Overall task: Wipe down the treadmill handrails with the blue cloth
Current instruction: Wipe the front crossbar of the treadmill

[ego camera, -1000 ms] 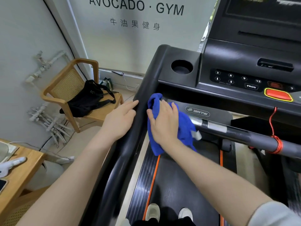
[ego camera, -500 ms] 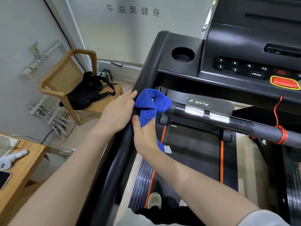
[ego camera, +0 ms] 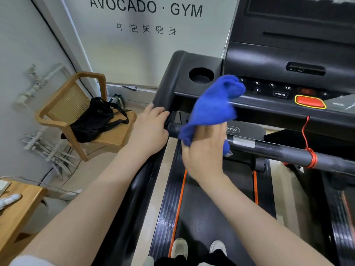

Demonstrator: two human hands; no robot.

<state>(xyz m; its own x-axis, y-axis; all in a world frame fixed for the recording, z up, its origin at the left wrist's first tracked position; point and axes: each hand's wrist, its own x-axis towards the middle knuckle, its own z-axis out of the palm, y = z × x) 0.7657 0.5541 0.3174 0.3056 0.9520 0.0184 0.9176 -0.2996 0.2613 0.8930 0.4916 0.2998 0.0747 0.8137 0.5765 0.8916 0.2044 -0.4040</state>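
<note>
The blue cloth (ego camera: 215,104) is bunched up and raised in front of the treadmill console, above the front crossbar handrail (ego camera: 269,148). My right hand (ego camera: 205,152) grips its lower end, held just over the left end of that crossbar. My left hand (ego camera: 149,129) rests on the black left side handrail (ego camera: 134,189) near its top, with the fingers wrapped over the inner edge. The cloth hides part of the console's left buttons.
The console (ego camera: 288,60) has a cup holder (ego camera: 201,75), a red stop button (ego camera: 309,101) and a red safety cord (ego camera: 307,139) tied round the crossbar. A wooden chair (ego camera: 76,110) with a black bag stands left. A wooden table corner (ego camera: 17,210) is at lower left. My shoes stand on the belt (ego camera: 211,208).
My right hand has lifted the cloth off the left handrail and carried it right and up, in front of the console. My left hand has stayed on the left handrail.
</note>
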